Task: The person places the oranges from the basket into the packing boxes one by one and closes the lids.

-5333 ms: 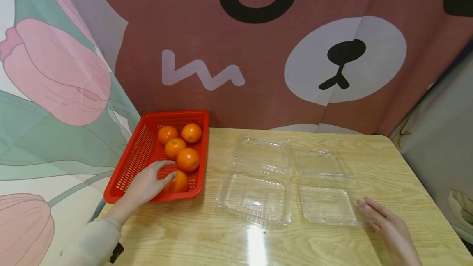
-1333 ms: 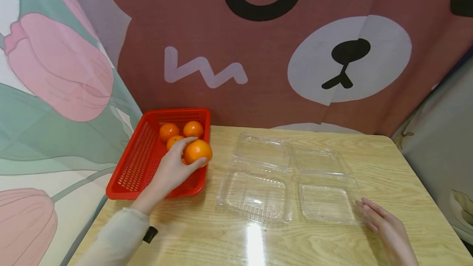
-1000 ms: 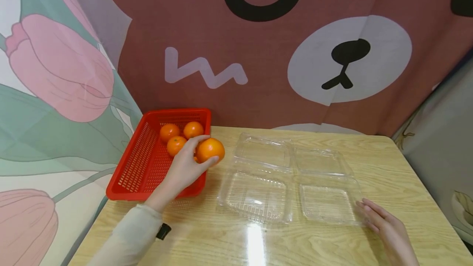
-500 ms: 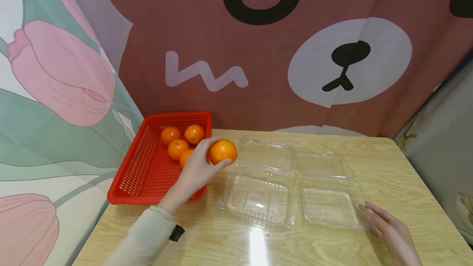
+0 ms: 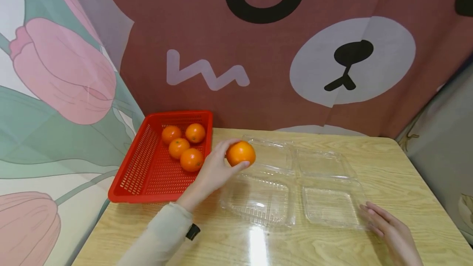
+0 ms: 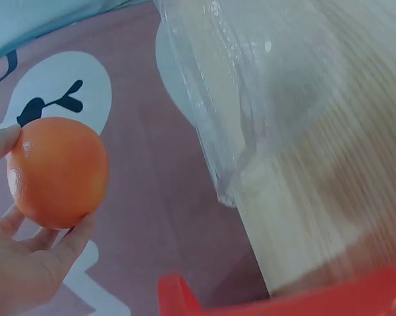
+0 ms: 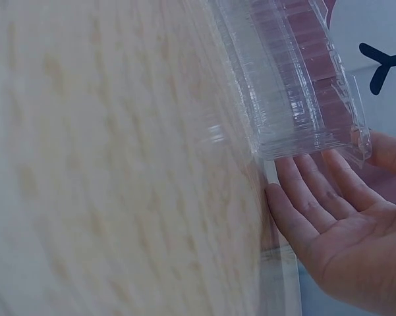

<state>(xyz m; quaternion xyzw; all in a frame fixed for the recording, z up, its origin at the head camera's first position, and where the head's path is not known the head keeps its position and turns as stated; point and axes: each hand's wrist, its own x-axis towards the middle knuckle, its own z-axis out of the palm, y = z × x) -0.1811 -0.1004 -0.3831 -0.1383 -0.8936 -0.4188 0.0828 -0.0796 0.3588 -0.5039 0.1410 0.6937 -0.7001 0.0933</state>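
Head view: I record left hand (image 5: 217, 168) gripping an orange (image 5: 240, 154) at ten o'clock of left container (image 5: 258, 200), aloft presumably for clearance; right hand (image 5: 389, 229), fingers loosely extended, touches right container (image 5: 329, 204) at four o'clock, apparently steadying it

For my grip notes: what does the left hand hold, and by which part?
The left hand holds an orange by its sides, between thumb and fingers.

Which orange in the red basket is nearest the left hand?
The frontmost orange, lowest of the four in the head view and closest to the left hand; the other three oranges lie farther back.
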